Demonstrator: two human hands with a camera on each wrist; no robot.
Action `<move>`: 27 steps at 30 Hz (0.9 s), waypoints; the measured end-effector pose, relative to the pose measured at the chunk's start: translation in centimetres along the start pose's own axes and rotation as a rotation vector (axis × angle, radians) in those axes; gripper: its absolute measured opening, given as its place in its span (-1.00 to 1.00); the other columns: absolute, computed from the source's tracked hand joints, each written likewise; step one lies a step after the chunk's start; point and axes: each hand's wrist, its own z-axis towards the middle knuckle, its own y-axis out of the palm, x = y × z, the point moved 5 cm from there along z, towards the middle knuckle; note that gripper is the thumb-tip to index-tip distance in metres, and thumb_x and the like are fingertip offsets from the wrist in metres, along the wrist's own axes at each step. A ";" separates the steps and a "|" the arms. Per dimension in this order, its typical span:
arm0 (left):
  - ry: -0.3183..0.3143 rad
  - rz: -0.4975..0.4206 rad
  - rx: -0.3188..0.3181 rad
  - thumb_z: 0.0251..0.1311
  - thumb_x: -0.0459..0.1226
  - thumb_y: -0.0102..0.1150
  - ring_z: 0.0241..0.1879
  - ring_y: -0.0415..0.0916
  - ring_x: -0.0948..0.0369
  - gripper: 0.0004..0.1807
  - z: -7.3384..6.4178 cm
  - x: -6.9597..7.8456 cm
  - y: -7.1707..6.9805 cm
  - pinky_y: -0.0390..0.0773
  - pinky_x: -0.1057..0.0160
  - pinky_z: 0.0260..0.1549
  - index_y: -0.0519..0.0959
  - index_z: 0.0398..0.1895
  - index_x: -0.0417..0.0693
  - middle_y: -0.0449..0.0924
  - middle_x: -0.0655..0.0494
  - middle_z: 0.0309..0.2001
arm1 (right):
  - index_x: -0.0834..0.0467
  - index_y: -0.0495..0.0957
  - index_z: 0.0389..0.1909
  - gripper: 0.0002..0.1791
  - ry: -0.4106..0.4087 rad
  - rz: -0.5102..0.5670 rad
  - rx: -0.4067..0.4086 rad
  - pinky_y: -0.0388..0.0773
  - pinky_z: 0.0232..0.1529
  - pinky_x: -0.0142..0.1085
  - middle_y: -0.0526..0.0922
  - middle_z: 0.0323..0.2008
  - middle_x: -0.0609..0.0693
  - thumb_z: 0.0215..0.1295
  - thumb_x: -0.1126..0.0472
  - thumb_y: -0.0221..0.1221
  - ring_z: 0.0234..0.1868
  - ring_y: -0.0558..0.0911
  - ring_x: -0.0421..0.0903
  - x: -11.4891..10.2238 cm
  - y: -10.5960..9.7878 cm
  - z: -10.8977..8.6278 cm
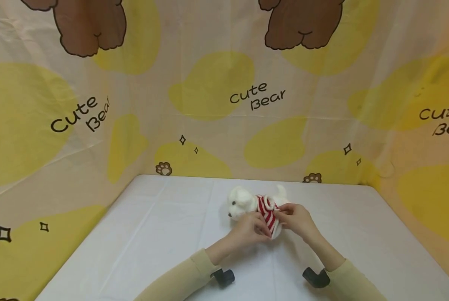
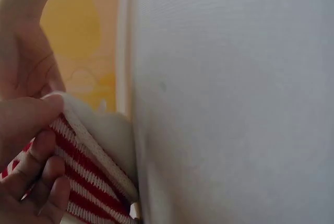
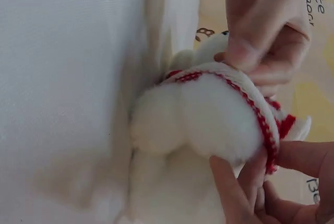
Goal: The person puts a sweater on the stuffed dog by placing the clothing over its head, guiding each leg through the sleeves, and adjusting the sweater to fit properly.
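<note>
Table (image 1: 164, 238): white surface beneath both hands.
Toy dog (image 1: 244, 202): lies between and just beyond the hands.
Striped sweater (image 1: 266, 213): around the dog's body; fitting it appears the step in hand.
Left hand (image 1: 248, 230): nearly closed, thumb and fingers pinching the hem (image 3: 262, 106).
Right hand (image 1: 297, 217): partly curled, pinching farther along the hem.
Hem: next probably calls for an even, two-handed draw tailward.

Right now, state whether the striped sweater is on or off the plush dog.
On: the striped sweater wraps around the plush dog.
</note>
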 end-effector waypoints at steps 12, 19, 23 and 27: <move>-0.283 -0.123 0.361 0.22 -0.30 0.15 -0.45 0.46 0.38 -0.85 -0.3 -2.1 -3.2 0.51 0.44 -0.46 0.57 -0.17 -0.12 0.60 0.09 -0.30 | 0.22 0.59 -0.45 -0.84 -0.059 -0.332 0.062 0.40 -0.55 -0.35 0.66 -0.61 -0.06 0.14 0.18 0.24 -0.58 0.55 -0.23 -2.1 -0.7 -1.4; -0.350 -0.108 0.285 0.19 -0.27 0.20 -0.60 0.37 0.43 -0.90 0.3 -2.4 -2.7 0.43 0.43 -0.62 0.59 -0.31 -0.12 0.59 0.15 -0.45 | 0.23 0.59 -0.52 -0.85 -0.057 -0.348 0.046 0.40 -0.60 -0.36 0.64 -0.66 -0.05 0.10 0.22 0.26 -0.64 0.53 -0.22 -2.3 -0.6 -1.7; -0.329 -0.033 0.298 0.13 -0.30 0.22 -0.62 0.33 0.44 -0.94 0.7 -2.4 -2.7 0.39 0.46 -0.64 0.60 -0.43 -0.11 0.56 0.18 -0.54 | 0.25 0.57 -0.55 -0.86 -0.055 -0.314 0.050 0.47 -0.60 -0.38 0.62 -0.67 -0.04 0.09 0.26 0.25 -0.64 0.57 -0.22 -2.0 -0.4 -1.6; -0.313 0.082 0.359 0.09 -0.30 0.23 -0.65 0.33 0.43 -0.93 0.5 -2.3 -3.3 0.36 0.48 -0.67 0.58 -0.50 -0.08 0.54 0.21 -0.61 | 0.26 0.55 -0.55 -0.88 -0.028 -0.253 0.062 0.53 -0.58 -0.40 0.61 -0.67 -0.05 0.05 0.30 0.27 -0.63 0.62 -0.21 -1.3 -0.2 -1.6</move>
